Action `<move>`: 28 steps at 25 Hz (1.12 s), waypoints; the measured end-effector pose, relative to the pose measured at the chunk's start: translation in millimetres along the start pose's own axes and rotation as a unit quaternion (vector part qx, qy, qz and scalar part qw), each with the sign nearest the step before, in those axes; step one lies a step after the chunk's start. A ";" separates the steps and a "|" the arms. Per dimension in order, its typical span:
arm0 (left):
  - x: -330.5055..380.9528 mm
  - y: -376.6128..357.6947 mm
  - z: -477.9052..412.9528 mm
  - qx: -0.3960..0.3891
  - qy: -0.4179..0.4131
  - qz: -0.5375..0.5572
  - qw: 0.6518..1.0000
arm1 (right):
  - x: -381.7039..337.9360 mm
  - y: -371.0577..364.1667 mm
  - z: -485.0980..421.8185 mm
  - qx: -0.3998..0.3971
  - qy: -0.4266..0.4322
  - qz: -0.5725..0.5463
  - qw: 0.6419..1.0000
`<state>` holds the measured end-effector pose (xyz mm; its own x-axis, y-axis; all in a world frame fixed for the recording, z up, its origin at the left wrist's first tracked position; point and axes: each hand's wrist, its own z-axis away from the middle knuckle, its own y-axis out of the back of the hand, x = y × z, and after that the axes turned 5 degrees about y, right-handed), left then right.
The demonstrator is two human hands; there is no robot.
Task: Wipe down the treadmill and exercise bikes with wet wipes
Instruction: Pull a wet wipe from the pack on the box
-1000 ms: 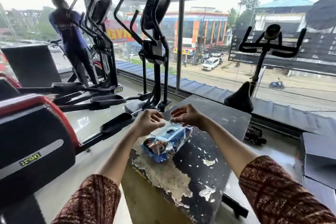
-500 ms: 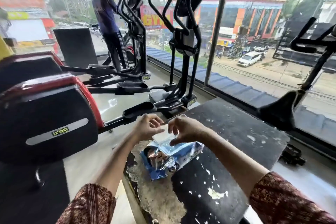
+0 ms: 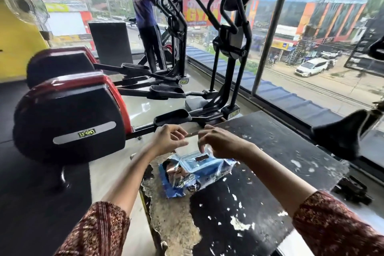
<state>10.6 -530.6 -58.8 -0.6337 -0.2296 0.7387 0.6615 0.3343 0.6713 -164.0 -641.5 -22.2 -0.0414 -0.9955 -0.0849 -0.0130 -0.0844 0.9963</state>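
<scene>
Glazed window wall (image 3: pixel 311 58) across the far and right sides, with a street and a parked white car (image 3: pixel 309 66) beyond.

Near elliptical trainer (image 3: pixel 68 118) on the floor at left: black housing edged in red, pedals and tall black handlebars reaching toward the glass. Second elliptical trainer (image 3: pixel 60 64) just behind it, same build, set parallel.

Worn black tabletop (image 3: pixel 270 172) directly ahead, paint flaked off in white patches, left edge stripped to bare grey-brown.

Black panel (image 3: pixel 110 43) upright at the far window, beside the second trainer. Person in a blue top (image 3: pixel 145 10) standing at the far machines, back to the camera. Black bike saddle (image 3: pixel 340 135) past the tabletop's right edge, near the glass. Wall fan (image 3: pixel 25 3) on the yellow wall, top left.

Pack of wet wipes (image 3: pixel 193 174) lying flat on the tabletop near the stripped left edge, blue wrapper crinkled, clear plastic lid panel on top, dark slot showing.

Left hand (image 3: pixel 168 139) held above the pack's far end, thumb and curled fingers pinching the left part of a white wipe (image 3: pixel 186 146). Right hand (image 3: pixel 220 143) opposite and close by, fingers bent downward at the wipe's right edge, just over the slot. Grip there hidden by the fingers themselves, so not determinable. Wipe upright between both hands, lower edge meeting the pack's top. Forearms bare, patterned maroon sleeves (image 3: pixel 99 230) at the bottom corners.
</scene>
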 end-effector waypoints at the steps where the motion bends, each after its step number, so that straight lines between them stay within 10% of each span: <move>1: 1.0 0.7 1.4 -0.001 0.000 -0.003 1.000 | -2.4 0.8 -0.4 -0.031 0.008 0.003 0.999; 12: 0.7 0.3 0.0 -0.001 0.002 -0.003 1.000 | -8.4 0.9 -20.3 -0.139 0.014 0.045 0.989; 28: -2.6 -7.0 -8.0 0.001 -0.020 0.004 1.000 | -8.6 -19.2 -18.7 -0.078 0.047 0.067 0.994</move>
<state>10.8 -539.7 -65.0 -0.6444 -0.1907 0.7405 0.6653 0.3377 0.6659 -144.8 -632.2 -40.4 0.0611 -0.9972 0.0425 0.1425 0.0509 0.9885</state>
